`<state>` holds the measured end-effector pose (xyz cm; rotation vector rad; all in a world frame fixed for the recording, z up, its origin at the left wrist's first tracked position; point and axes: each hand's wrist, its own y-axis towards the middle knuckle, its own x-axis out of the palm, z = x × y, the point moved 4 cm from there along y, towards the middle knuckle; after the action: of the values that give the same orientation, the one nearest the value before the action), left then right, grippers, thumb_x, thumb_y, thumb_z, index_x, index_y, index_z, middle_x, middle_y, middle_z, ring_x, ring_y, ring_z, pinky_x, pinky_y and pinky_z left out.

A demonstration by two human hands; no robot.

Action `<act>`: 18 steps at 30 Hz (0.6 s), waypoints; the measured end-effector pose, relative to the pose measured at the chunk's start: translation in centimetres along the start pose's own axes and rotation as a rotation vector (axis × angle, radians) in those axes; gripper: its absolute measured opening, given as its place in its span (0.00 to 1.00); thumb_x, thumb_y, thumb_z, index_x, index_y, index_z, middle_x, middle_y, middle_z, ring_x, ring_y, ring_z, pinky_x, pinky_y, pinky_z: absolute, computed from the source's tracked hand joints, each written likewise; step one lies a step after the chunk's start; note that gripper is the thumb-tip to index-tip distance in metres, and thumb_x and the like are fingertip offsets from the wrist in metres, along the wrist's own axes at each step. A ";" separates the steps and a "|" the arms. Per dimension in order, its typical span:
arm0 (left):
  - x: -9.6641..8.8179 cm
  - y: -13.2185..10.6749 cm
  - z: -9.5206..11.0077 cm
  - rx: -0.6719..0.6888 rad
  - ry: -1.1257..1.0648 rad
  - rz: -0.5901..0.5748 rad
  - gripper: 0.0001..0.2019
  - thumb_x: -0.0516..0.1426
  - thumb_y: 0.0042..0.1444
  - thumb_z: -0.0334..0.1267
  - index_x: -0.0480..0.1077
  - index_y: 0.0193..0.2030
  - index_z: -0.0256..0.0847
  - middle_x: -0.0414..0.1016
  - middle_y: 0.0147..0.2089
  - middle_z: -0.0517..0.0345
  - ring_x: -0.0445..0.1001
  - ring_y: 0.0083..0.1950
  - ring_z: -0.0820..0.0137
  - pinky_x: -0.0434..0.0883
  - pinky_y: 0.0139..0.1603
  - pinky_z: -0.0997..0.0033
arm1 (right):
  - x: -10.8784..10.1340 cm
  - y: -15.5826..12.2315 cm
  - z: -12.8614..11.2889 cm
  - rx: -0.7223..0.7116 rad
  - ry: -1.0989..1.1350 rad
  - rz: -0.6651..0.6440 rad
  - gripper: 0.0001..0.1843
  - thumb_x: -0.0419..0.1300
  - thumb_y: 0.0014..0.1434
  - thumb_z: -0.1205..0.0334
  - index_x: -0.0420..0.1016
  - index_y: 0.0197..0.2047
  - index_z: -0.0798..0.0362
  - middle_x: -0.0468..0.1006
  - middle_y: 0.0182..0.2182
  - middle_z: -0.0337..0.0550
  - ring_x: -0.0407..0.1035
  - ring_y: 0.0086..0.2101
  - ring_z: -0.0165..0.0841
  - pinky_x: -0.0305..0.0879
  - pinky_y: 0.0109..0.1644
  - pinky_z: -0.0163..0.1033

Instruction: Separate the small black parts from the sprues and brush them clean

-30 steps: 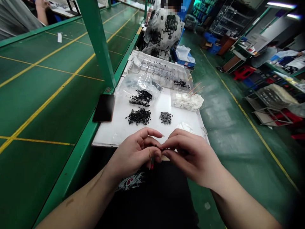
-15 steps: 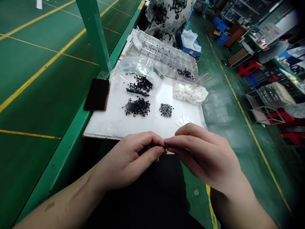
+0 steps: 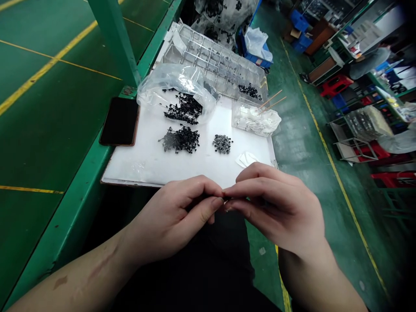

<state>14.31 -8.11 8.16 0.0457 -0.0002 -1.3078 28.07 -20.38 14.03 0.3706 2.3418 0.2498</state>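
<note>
My left hand (image 3: pixel 185 212) and my right hand (image 3: pixel 279 203) meet fingertip to fingertip just in front of the white work board (image 3: pixel 146 169). Each is closed in a pinch of thumb and forefinger. Whatever sits between the fingertips is too small and too covered to name. Beyond them on the board lie a heap of thin black plastic parts (image 3: pixel 180 139) and a smaller pile of little dark rings (image 3: pixel 222 144). Folded white pieces (image 3: pixel 246 159) rest close to my right fingers. More black parts spill from a clear plastic bag (image 3: pixel 175 76).
A phone (image 3: pixel 120 121) lies at the board's left edge, near a green post (image 3: pixel 113 39). Behind stands a clear compartment tray (image 3: pixel 211 54). A clear box (image 3: pixel 256 119) holds white material and two thin sticks. A person in patterned clothing (image 3: pixel 224 17) is at the far end.
The view has shifted, so the board and its contents sit slightly further left and higher. My hands stay together at the fingertips, with the right thumb slightly lower and further from the forefinger.
</note>
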 end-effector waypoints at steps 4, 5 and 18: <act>0.0 0.1 0.2 0.041 0.019 0.048 0.06 0.55 0.75 0.37 0.74 0.47 0.47 0.80 0.36 0.68 0.80 0.36 0.76 0.74 0.39 0.76 | 0.1 -0.2 -0.4 0.013 -0.017 0.036 0.09 0.71 0.65 0.68 0.83 0.48 0.53 0.78 0.37 0.39 0.74 0.35 0.25 0.72 0.38 0.32; 0.0 0.1 0.3 0.049 0.045 0.049 0.06 0.55 0.74 0.36 0.74 0.46 0.46 0.80 0.36 0.68 0.80 0.36 0.76 0.74 0.39 0.76 | 0.1 -0.4 -0.6 0.005 -0.027 0.029 0.09 0.71 0.65 0.68 0.83 0.48 0.53 0.78 0.38 0.40 0.75 0.36 0.25 0.72 0.38 0.32; -0.1 0.0 0.2 0.026 0.027 0.071 0.07 0.55 0.74 0.36 0.76 0.45 0.44 0.80 0.38 0.63 0.77 0.39 0.73 0.72 0.43 0.73 | -0.9 -0.6 -1.4 -0.028 -0.044 0.129 0.08 0.69 0.66 0.67 0.80 0.49 0.50 0.78 0.35 0.39 0.73 0.34 0.28 0.69 0.34 0.36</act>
<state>14.26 -8.04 8.38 0.0852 0.0043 -1.2363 27.54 -21.31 15.44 0.5089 2.2714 0.3330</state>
